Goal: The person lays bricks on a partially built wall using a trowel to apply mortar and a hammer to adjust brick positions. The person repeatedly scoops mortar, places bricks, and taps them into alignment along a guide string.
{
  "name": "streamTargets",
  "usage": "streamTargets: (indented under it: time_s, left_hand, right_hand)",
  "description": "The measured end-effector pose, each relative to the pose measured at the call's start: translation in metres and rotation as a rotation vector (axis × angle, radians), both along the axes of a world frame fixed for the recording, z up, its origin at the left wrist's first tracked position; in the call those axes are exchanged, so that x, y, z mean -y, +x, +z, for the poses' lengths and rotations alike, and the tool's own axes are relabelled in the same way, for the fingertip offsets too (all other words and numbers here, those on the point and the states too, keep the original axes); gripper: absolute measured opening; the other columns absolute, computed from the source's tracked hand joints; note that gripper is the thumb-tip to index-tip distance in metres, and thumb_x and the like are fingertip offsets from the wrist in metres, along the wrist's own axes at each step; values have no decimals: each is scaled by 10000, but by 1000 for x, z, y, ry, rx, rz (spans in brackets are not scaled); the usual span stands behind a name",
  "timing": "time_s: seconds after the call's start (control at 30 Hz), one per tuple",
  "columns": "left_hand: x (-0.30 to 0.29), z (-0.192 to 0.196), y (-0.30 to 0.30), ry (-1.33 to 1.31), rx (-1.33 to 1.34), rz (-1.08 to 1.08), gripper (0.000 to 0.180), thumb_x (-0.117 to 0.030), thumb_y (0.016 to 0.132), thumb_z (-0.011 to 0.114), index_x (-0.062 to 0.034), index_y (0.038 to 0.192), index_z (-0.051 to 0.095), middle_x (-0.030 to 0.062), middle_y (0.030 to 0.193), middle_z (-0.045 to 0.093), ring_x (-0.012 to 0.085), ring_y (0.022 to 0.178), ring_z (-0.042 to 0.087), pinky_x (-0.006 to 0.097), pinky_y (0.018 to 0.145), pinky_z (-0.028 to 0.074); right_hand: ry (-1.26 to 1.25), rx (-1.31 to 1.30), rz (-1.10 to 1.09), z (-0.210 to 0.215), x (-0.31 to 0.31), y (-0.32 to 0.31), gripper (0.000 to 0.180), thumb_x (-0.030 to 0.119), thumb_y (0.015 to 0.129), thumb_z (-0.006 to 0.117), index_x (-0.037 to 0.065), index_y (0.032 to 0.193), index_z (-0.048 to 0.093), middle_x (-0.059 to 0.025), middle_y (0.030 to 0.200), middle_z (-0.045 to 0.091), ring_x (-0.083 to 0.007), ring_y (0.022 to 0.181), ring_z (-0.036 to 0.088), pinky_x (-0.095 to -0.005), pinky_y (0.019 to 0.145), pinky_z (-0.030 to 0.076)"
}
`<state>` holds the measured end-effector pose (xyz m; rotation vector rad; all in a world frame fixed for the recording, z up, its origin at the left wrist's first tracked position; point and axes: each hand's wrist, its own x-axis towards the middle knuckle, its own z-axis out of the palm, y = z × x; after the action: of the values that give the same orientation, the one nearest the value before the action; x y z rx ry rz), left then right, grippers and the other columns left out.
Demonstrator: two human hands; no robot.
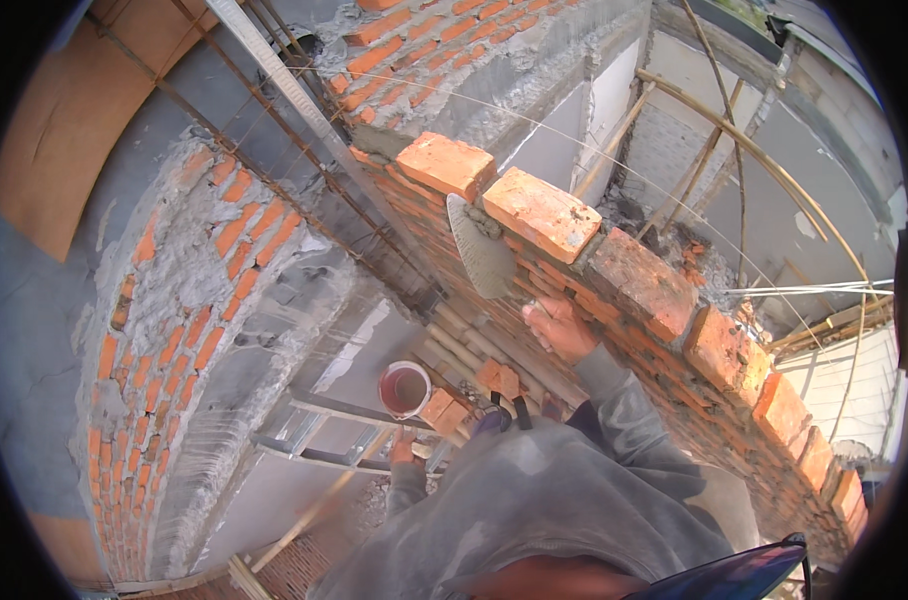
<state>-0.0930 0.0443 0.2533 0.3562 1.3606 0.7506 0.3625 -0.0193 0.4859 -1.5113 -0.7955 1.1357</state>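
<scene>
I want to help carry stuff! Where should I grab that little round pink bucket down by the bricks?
Probably by its rim, coming from above. The small round pink bucket stands upright with its open mouth facing up, and loose orange bricks crowd its right side, so the top is freest. No handle shows from here. The left hand rests just below it.

The right hand (557,327) is raised ahead of the body, a little right of centre, with the fingers curled shut around a handle and the knuckles turned up and to the left. Its forearm, in a grey sleeve, runs down and right to the bent elbow near the chest. The left hand (403,450) hangs lower and further left, fingers closed in a loose grip, the grey-sleeved forearm dropping straight down from it. The two hands are well apart.
</scene>
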Motion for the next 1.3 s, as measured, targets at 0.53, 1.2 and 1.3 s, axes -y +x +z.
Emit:
streamTargets:
  time_s: [0.53,1.2,1.3]
  left_hand:
    - [-164,-54,66,-211,37,-689,585,4,961,575,-71,1514,399,128,1063,645,197,773,631,282,590,529]
    - [-198,-70,156,-124,161,-779,108,-150,1029,591,-104,1114,541,95,842,646,142,561,571,262,477,498]
    - [-167,-60,146,-212,78,-568,387,-85,1001,577,-135,1375,489,113,938,659,150,570,552,303,483,502]
  right_hand:
    - [-414,706,-571,-67,273,-94,375,346,910,708,-14,1010,672,-281,837,701,-492,832,680,-541,735,518]
    - [-478,-587,-945,-211,384,-206,300,257,974,655,4,831,727,-103,693,669,-222,574,604,-380,515,488]
    - [-522,147,-417,-177,293,-122,353,307,921,755,-16,806,672,-72,661,637,-180,560,615,-354,501,491]
